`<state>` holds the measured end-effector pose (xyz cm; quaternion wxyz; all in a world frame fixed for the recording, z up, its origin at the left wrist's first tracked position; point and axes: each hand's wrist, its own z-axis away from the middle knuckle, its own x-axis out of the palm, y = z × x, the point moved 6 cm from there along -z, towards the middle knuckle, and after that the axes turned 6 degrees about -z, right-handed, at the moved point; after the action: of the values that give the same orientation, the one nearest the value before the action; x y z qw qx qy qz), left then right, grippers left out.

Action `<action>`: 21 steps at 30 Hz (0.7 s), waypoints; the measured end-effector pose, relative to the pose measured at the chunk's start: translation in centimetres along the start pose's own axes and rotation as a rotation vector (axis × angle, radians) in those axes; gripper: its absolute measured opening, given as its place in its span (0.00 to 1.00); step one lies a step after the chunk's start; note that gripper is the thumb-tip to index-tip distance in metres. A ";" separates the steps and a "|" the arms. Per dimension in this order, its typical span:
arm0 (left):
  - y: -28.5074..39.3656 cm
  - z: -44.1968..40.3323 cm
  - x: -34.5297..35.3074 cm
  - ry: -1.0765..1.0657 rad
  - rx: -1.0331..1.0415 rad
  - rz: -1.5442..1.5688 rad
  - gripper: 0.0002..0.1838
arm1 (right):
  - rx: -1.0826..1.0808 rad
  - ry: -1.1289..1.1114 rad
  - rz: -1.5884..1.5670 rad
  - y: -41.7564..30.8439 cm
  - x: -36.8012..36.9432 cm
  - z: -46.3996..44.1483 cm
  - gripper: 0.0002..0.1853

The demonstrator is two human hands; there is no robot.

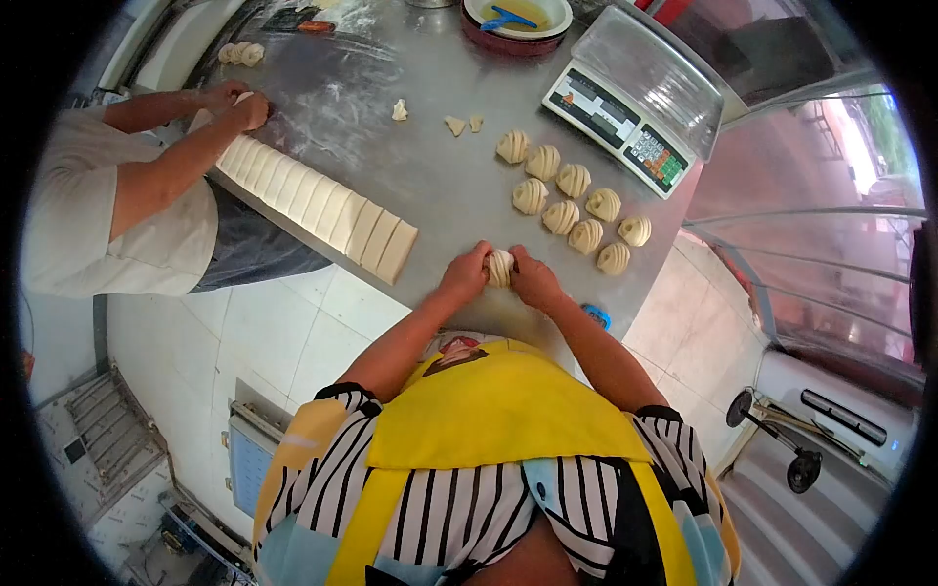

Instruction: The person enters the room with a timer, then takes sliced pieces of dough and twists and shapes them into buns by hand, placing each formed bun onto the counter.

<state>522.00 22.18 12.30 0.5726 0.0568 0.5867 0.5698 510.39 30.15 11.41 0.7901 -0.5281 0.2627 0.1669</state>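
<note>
Between my two hands, at the near edge of the metal table (459, 186), is a twisted dough roll (499, 269) with ridged strands. My left hand (468, 269) grips its left side, and my right hand (533, 276) grips its right side; the fingers of both are closed on it. Just beyond my right hand, several shaped dough rolls (562, 217) sit in loose rows. To the left, a long row of cut dough strips (313, 203) lies along the table's edge.
A digital scale (625, 117) stands at the back right. Dough scraps (454, 125) lie mid-table. A bowl (518, 18) with a blue scraper (508, 18) is at the back. At left, a co-worker's hands (244, 105) touch the strip row's far end. A small blue object (596, 315) lies near the front edge.
</note>
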 end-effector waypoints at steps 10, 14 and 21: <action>-0.8 0.5 0.1 -0.352 -0.281 0.470 0.14 | 0.224 -0.033 -0.115 0.0 0.0 -0.2 0.09; 0.0 0.1 -0.5 -0.166 -0.234 0.237 0.14 | 0.082 0.072 0.150 0.3 0.5 -0.3 0.07; -0.8 0.3 0.1 0.125 -0.065 0.001 0.12 | 0.297 -0.042 -0.378 1.3 0.9 0.0 0.08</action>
<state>522.66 22.13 11.70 0.5361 0.0026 0.6025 0.5912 510.39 30.61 9.95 0.8816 -0.4422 0.1642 -0.0133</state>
